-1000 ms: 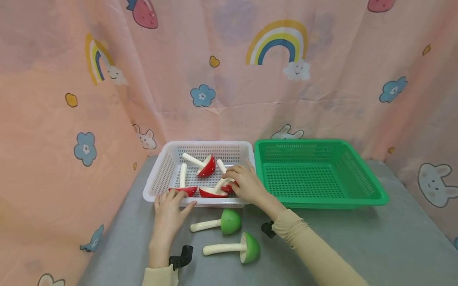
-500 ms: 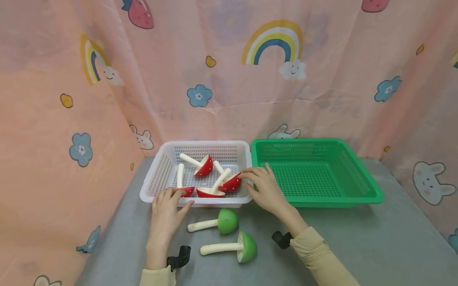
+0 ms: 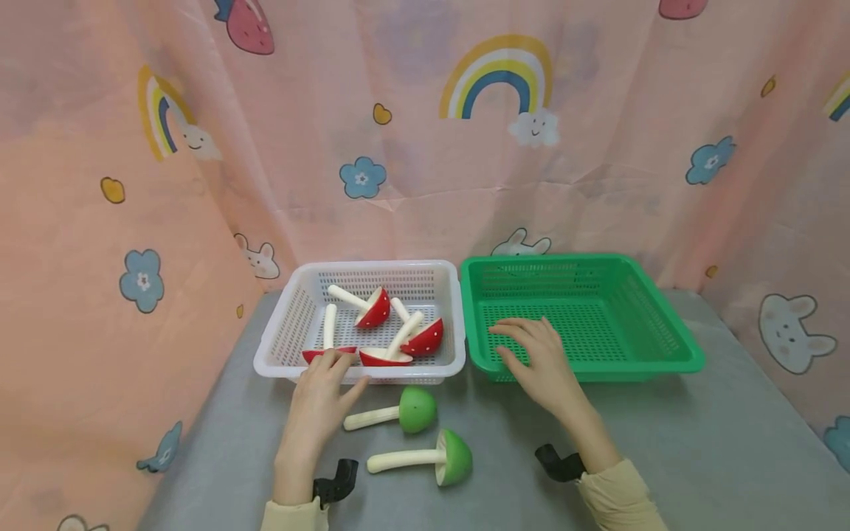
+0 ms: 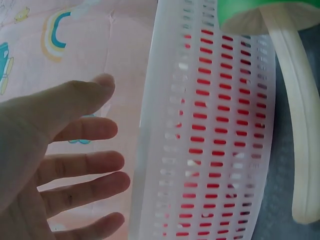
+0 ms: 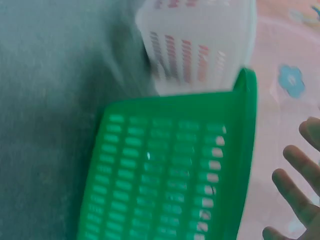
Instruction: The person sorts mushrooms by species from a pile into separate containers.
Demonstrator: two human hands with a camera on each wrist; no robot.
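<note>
Several toy mushrooms with red, white-spotted caps (image 3: 374, 308) lie in the white plastic basket (image 3: 425, 371). My left hand (image 3: 317, 405) hovers at that basket's front rim, near the leftmost red mushroom (image 3: 330, 328); the left wrist view shows its fingers (image 4: 85, 162) spread, holding nothing. My right hand (image 3: 541, 365) hangs over the front rim of the green basket (image 3: 637, 367), fingers loosely bent and holding nothing. Two green-capped toy mushrooms, a rear one (image 3: 417, 410) and a front one (image 3: 454, 457), lie on the table in front of the white basket.
The two baskets stand side by side at the back of the grey-covered table (image 3: 505, 487). A pink patterned curtain (image 3: 412, 221) hangs behind and around them. A black wrist mount (image 3: 336, 483) sits at my left wrist, another (image 3: 559, 464) at my right.
My right hand has left the red mushrooms and moved rightward, out of the white basket to the green basket's front. The left hand stays near the white rim. The head view has shifted slightly right.
</note>
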